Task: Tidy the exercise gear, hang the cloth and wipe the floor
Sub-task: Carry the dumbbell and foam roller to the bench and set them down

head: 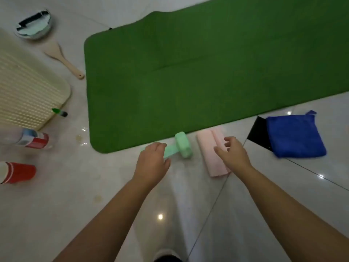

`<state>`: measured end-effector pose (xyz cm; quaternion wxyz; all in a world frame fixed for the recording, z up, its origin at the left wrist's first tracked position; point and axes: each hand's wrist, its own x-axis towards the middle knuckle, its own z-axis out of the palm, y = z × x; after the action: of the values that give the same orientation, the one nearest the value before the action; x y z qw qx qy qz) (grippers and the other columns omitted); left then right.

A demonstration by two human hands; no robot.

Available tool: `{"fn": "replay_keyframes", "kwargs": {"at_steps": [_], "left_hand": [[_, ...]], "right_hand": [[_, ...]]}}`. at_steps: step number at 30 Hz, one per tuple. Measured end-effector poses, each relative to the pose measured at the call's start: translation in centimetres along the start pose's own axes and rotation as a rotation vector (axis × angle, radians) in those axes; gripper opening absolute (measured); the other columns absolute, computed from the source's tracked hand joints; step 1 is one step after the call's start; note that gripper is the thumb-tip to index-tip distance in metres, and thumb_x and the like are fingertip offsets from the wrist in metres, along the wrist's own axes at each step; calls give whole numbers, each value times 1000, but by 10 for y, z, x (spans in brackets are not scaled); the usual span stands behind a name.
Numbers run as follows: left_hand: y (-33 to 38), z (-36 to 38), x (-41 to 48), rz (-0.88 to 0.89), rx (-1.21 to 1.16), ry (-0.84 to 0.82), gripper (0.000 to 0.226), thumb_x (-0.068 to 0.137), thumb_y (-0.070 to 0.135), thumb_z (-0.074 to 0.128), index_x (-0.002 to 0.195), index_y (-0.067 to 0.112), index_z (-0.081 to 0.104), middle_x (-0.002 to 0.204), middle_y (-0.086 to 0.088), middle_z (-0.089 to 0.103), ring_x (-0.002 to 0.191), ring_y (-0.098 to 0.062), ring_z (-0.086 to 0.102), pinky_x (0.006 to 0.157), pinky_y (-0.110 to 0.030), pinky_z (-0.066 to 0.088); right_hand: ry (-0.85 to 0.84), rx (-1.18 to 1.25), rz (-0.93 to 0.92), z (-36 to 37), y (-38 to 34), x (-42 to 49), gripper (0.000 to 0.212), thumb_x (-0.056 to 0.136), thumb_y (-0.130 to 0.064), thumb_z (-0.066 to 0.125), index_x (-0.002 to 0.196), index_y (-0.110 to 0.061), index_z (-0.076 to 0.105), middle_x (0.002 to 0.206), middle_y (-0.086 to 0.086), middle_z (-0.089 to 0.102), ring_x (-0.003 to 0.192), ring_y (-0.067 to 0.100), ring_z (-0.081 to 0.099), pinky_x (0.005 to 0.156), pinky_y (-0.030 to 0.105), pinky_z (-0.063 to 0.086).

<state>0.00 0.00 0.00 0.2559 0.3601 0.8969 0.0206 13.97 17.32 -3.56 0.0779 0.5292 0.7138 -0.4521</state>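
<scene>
Found left hand [152,161] laid over handle of mint-green dumbbell [183,146], clasp not determinable; right hand [233,154] slack-fingered, holding nothing.
Located mint-green dumbbell on tiled floor [94,205], just beside near edge of green exercise mat [207,72], near end hidden beneath left hand. Observed right hand spread above folded pink towel [207,154], contact not confirmed. Recorded blue cloth [296,135] further right, partly on black sheet [257,133]. Noted red cup [18,172] and wooden paddle [64,61] at left.

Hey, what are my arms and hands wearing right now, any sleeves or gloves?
The left hand and right hand wear no gloves. Both arms are bare to the frame's edge, with no sleeves showing, and no watch or band shows at either wrist.
</scene>
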Motion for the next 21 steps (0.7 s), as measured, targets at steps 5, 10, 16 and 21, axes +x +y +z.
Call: {"fn": "replay_keyframes", "kwargs": {"at_steps": [5, 10, 16, 21], "left_hand": [[-12, 35, 30, 52, 38, -20, 56, 90, 32, 51, 140, 13, 34, 140, -6, 45, 128, -24, 41, 106, -32, 31], [-22, 52, 43, 67, 166, -12, 48, 94, 39, 41, 137, 19, 38, 133, -3, 52, 123, -22, 46, 105, -33, 25], [-21, 52, 49, 38, 182, -45, 36, 94, 36, 42, 124, 18, 47, 122, -5, 56, 113, -26, 51, 93, -34, 32], [-22, 57, 45, 34, 131, -33, 36, 94, 37, 43, 124, 18, 48, 118, -5, 57, 109, -26, 54, 89, -34, 34]], "right_hand": [[115, -133, 13, 27, 14, 25, 74, 79, -39, 68, 136, -5, 37, 135, 15, 42, 124, 32, 43, 101, 41, 39], [200, -75, 110, 40, 21, 39, 86, 73, -44, 73, 137, -1, 34, 135, 18, 41, 126, 34, 41, 102, 41, 37], [252, -104, 243, 39, 26, 40, 79, 71, -46, 74, 127, -1, 42, 132, 20, 41, 123, 35, 40, 95, 40, 40], [183, 4, 287, 43, 30, 45, 73, 71, -44, 75, 121, 1, 47, 123, 19, 55, 111, 36, 54, 85, 40, 46]]}}
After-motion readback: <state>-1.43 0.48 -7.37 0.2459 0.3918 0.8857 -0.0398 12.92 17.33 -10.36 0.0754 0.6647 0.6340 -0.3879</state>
